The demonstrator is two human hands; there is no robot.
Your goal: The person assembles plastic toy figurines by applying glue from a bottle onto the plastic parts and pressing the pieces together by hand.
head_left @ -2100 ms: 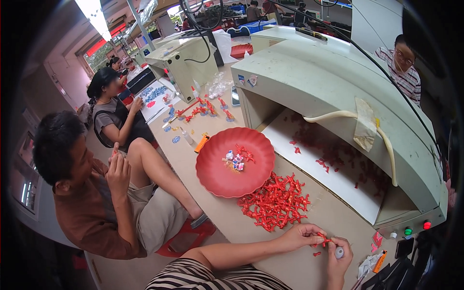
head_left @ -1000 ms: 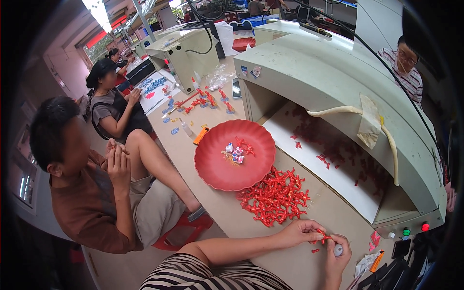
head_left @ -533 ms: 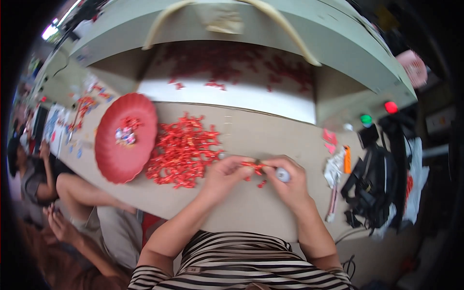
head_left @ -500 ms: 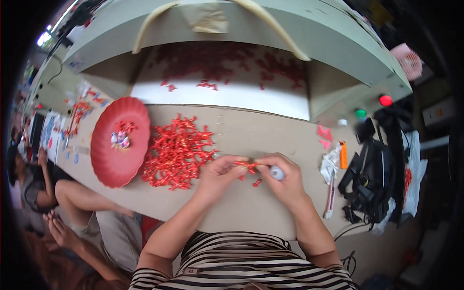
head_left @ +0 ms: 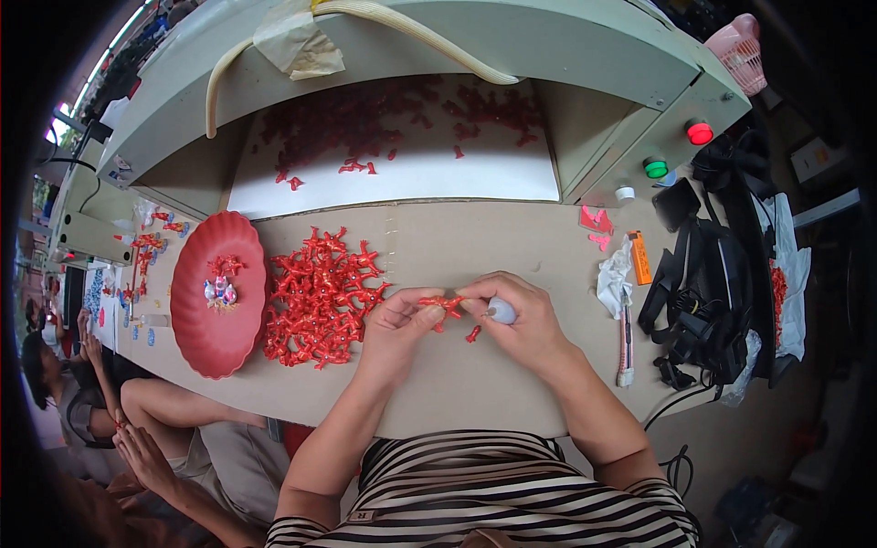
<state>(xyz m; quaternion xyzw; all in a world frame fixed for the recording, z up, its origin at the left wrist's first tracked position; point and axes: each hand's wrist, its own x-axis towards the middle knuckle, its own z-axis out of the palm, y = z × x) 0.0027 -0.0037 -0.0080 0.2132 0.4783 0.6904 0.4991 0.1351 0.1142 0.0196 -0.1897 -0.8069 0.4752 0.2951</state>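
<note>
Between the fingertips of my left hand is a small glossy red plastic figure, pinched and held just above the table. My right hand meets the figure's other end with its thumb and fingertips. A small whitish squeeze bottle with a thin nozzle is tucked in that same hand, its nozzle toward the left. Below the fingers, a loose little red piece lies on the table. Left of my left hand spreads a heap of red figures. My fingers partly cover the held figure.
A scalloped red dish with a few pieces stands left of the heap. Ahead is a grey machine with red parts on its white bed. To the right lie a cutter knife, an orange box and black straps. Co-workers sit at left.
The whole view has shifted and tilted slightly, and is sharper. Both my hands stay together on the red figure, with the bottle still in the right hand.
</note>
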